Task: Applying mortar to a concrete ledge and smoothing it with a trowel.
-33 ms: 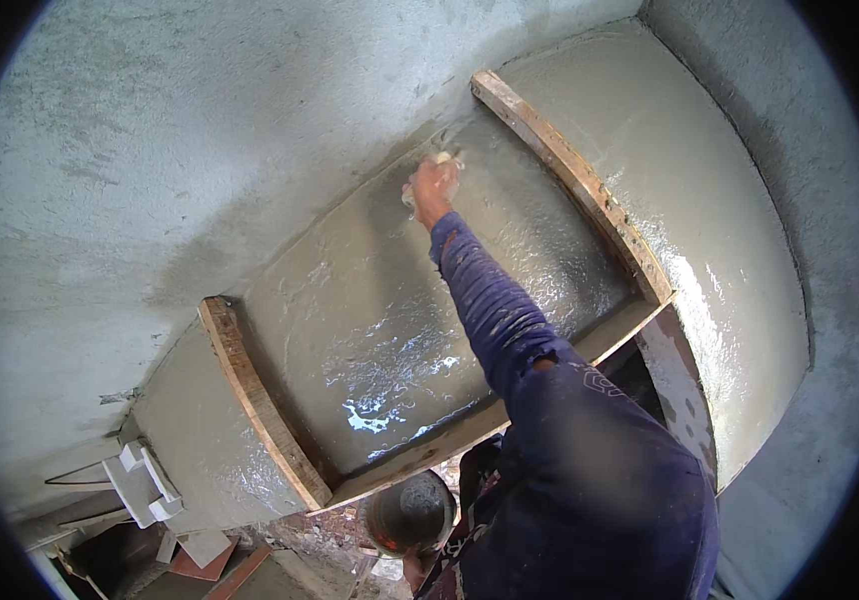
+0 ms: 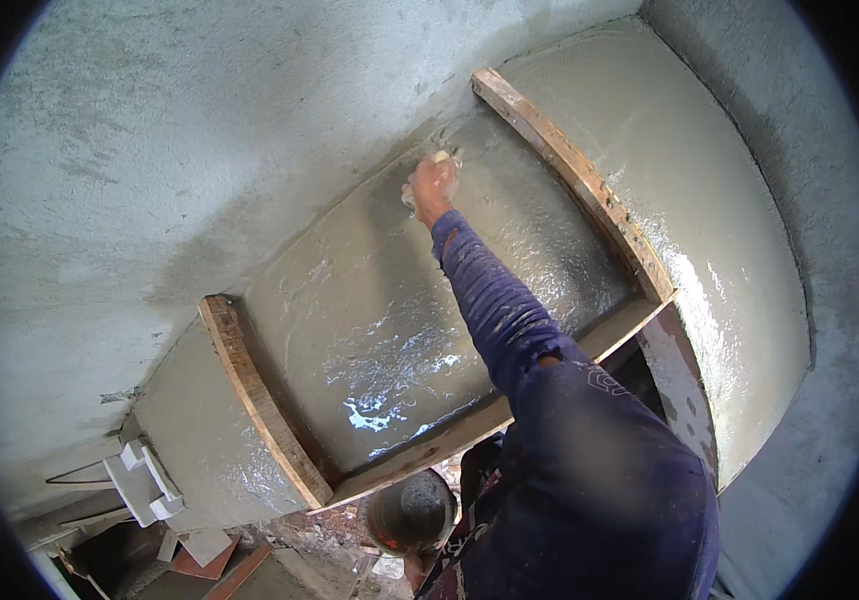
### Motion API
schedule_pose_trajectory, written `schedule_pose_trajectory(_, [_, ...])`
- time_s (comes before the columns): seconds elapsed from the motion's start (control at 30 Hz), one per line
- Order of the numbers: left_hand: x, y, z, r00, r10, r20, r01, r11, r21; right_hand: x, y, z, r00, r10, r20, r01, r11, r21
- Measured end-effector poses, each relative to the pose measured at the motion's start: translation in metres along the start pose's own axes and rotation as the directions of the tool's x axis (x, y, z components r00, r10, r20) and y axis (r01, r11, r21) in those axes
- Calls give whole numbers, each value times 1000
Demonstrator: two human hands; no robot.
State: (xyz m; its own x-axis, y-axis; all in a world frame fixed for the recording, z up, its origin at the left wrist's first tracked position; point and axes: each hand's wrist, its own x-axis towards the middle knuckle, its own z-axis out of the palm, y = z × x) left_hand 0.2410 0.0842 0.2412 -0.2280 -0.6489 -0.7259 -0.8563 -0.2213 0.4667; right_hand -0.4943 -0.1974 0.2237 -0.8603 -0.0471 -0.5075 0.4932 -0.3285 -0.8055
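My right hand (image 2: pixel 433 188) is closed around a pale yellowish sponge (image 2: pixel 441 157), which shows at both sides of the fingers. It presses on the wet grey cement surface (image 2: pixel 360 300) near the wall, inside a wooden frame. At the lower edge, part of my left hand (image 2: pixel 415 571) shows at the rim of a dark round bucket (image 2: pixel 412 512) and appears to grip it. Most of its fingers are hidden. Greyish contents lie inside the bucket.
Curved boards bound the cement at left (image 2: pixel 262 400) and right (image 2: pixel 580 180), with a straight board (image 2: pixel 425 448) along the near side. More smooth cement (image 2: pixel 690 180) continues at right. A rough wall (image 2: pixel 150 150) rises behind. White angular pieces (image 2: pixel 143 485) and loose boards (image 2: pixel 208 555) lie lower left.
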Motion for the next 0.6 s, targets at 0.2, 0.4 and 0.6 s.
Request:
schedule_pose_trajectory(0.2, [16,-44,23,981,-64,-185,-17,913,-407,-29,10,22,998,-19,-54,20,1000,20])
schedule_pose_trajectory(0.4, [6,-55,29,987,-90,-132,22,898,-440,-33,48,42,975,-181,-132,145,959,-243])
schedule_pose_trajectory(0.6, [3,85,29,877,-469,106,246,248,-937,-105,88,-10,965,-81,250,201,841,-503])
